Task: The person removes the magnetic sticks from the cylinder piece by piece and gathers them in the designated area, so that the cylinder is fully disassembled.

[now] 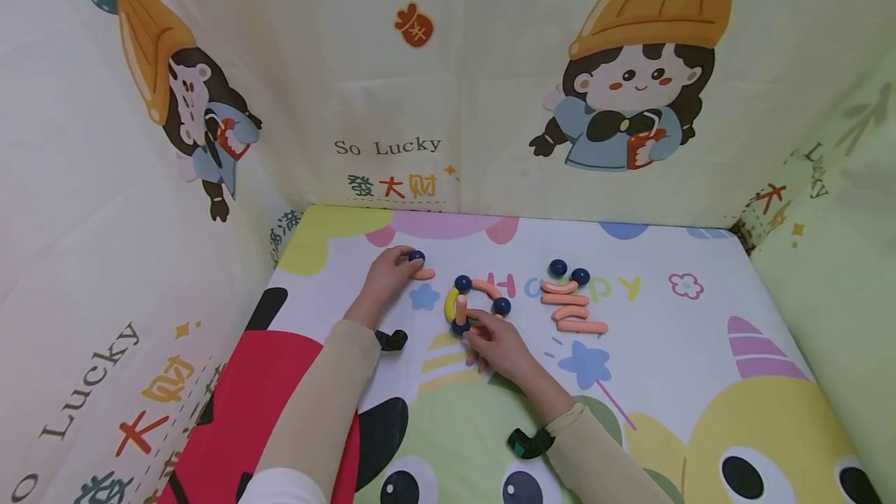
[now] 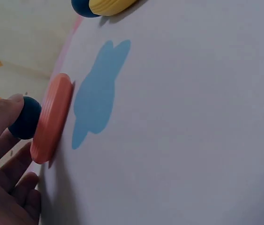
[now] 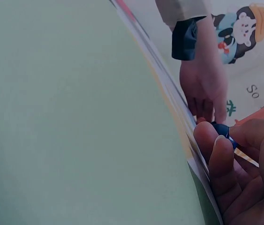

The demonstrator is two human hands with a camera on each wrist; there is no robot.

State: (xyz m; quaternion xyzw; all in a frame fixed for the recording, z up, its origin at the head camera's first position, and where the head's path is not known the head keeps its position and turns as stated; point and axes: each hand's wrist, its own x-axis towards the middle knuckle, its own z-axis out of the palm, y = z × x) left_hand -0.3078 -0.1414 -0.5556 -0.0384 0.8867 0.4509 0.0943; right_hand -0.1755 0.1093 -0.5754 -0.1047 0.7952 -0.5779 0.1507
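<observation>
My left hand [image 1: 392, 274] pinches a dark blue toy ball [image 2: 26, 119] between thumb and fingers at the back left. Against that ball lies a short straight pink rod [image 2: 52, 119], low over the sheet. My right hand [image 1: 500, 344] holds a dark blue ball [image 1: 459, 327] at the near corner of a linked shape, its fingertips covering part of it. From this ball a pink rod [image 1: 461, 309] sticks up. The shape also has a curved yellow rod [image 1: 450, 306], a curved pink rod [image 1: 486, 288] and blue balls at its top [image 1: 463, 283] and right [image 1: 501, 306].
Right of the shape lie two loose blue balls [image 1: 558, 267] and several pink rods, straight [image 1: 582, 327] and curved [image 1: 570, 313]. A printed sheet [image 1: 672, 333] covers the table. Printed cloth walls [image 1: 490, 99] rise at the back and both sides.
</observation>
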